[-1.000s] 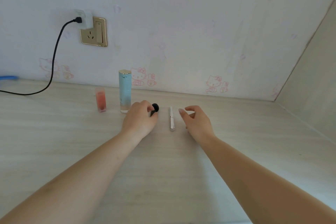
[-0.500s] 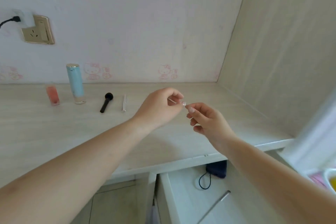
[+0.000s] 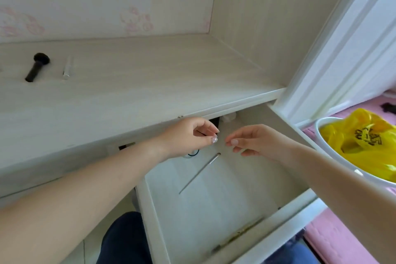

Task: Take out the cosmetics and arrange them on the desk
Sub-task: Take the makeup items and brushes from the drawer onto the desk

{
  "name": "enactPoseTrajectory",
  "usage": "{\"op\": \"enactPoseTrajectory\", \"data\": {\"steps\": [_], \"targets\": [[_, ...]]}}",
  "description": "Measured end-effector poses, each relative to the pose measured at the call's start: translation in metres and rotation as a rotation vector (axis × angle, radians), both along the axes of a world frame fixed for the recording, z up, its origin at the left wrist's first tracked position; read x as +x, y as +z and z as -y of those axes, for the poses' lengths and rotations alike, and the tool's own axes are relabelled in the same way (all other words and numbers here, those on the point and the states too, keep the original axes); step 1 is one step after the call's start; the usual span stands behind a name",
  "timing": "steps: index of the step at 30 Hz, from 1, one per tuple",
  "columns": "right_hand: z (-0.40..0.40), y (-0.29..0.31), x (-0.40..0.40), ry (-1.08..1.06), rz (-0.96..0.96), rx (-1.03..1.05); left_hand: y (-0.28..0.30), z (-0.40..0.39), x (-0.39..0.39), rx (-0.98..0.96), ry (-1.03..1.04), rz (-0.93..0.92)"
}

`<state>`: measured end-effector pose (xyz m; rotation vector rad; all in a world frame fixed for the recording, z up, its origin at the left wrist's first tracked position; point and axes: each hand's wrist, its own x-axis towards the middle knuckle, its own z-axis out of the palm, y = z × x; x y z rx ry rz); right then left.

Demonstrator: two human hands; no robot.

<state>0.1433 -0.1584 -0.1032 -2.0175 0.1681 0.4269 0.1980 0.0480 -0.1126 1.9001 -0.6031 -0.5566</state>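
Note:
A black makeup brush [image 3: 36,67] and a slim white tube [image 3: 67,68] lie side by side at the left of the pale wooden desk [image 3: 150,83]. Below the desk edge a white drawer [image 3: 214,203] stands pulled out. In it lie a long thin stick [image 3: 199,172], a dark ring-shaped band [image 3: 194,153] and a dark object [image 3: 215,123] at the back. My left hand [image 3: 190,137] hovers over the drawer's back with fingers loosely curled toward the thumb, holding nothing that shows. My right hand [image 3: 252,142] hovers beside it, fingers relaxed, empty.
A white basin [image 3: 321,135] holding a yellow plastic bag [image 3: 364,141] sits at the right, close to my right forearm. A white frame post [image 3: 334,45] rises beside the desk's right wall. Pink matting [image 3: 334,236] lies below. My dark-clothed leg [image 3: 124,240] is left of the drawer.
My view swung right and down from the desk to the open drawer. Both hands left the brush and tube on the desk and came down over the drawer.

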Motion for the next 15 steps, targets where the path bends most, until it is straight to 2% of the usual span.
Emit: {"op": "enactPoseTrajectory", "data": {"steps": [10, 15], "targets": [[0.015, -0.043, 0.011, 0.392, -0.410, -0.205, -0.070, 0.039, 0.023, 0.315, -0.026, -0.043], [0.009, -0.052, 0.019, 0.566, -0.561, -0.321, -0.085, 0.043, 0.024, 0.571, -0.118, 0.048]]}}
